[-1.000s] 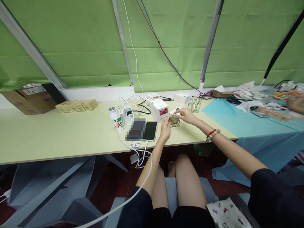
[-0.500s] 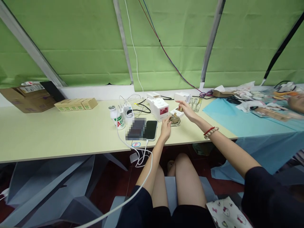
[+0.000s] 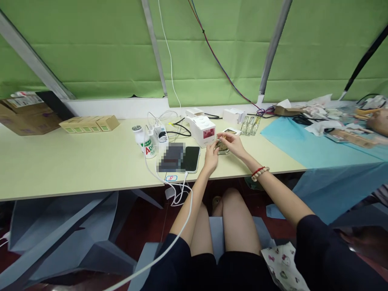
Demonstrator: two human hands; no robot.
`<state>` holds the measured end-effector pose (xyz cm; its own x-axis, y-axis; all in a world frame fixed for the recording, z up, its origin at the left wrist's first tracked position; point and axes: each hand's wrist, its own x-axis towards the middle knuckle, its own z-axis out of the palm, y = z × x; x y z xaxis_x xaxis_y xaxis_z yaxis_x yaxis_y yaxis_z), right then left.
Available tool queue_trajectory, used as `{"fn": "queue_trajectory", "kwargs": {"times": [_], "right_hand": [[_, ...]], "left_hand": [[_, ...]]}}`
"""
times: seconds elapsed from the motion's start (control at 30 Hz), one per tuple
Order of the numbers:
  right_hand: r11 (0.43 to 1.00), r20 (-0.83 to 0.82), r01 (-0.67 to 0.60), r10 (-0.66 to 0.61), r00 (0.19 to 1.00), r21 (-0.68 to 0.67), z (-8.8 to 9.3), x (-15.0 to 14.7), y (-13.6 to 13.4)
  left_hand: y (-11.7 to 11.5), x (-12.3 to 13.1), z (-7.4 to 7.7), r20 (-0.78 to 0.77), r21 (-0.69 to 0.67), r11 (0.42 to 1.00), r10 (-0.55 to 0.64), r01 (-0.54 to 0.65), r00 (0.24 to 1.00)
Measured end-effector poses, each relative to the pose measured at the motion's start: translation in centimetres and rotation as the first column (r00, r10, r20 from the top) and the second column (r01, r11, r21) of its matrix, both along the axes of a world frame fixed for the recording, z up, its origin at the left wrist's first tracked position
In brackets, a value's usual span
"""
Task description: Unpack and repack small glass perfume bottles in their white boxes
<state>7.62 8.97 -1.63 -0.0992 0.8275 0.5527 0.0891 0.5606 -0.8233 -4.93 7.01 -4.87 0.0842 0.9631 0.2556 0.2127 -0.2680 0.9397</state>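
A squat, clear perfume bottle (image 3: 223, 150) stands on the table, partly covered by fingers. My left hand (image 3: 211, 157) is closed on its left side, steadying it. From the right, my right hand (image 3: 235, 144) reaches over the bottle, its thumb and fingertips pinched at the top, where the fingers hide the neck. Just behind lies a small white card or flat box (image 3: 233, 131) with a dark picture. A white box with a pink-red picture (image 3: 203, 132) stands to the left of the bottle. Several slim glass vials (image 3: 251, 126) are upright to the right of it.
Left of my hands lie a phone (image 3: 192, 158) on a white cable, a blurred-out flat object (image 3: 172, 157) and a white drink bottle (image 3: 144, 142). Several small tan boxes (image 3: 91, 124) sit farther left. On the right, a blue sheet (image 3: 283, 141) bears clutter, near another person's hand (image 3: 377, 121).
My right hand has come down and left from beside the bottle, and its fingers have closed at the bottle's top. My left hand stays at the bottle's side. The view has shifted slightly.
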Motion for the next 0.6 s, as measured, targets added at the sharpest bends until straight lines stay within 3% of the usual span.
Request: {"fn": "queue_trajectory", "kwargs": {"times": [0.17, 0.33, 0.5, 0.6], "right_hand": [[0.992, 0.146, 0.092, -0.104, 0.984, 0.087, -0.2, 0.2, -0.5], [0.999, 0.200, 0.037, -0.031, 0.979, -0.027, -0.9, 0.6, -1.5], [0.997, 0.294, 0.074, -0.070, 0.953, -0.005, -2.6, 2.2, -2.6], [0.983, 0.315, 0.180, -0.166, 0.934, -0.017, -3.5, 4.7, -2.4]], "left_hand": [[0.0, 0.1, -0.1, 0.025, 0.015, 1.000, 0.002, -0.002, 1.000], [-0.8, 0.1, 0.4, -0.045, 0.031, 0.999, 0.011, -0.010, 0.999], [-1.6, -0.4, 0.9, -0.043, -0.024, 1.000, -0.002, 0.001, 0.999], [-2.3, -0.3, 1.3, -0.271, 0.036, 0.997, -0.063, 0.075, 0.961]]}}
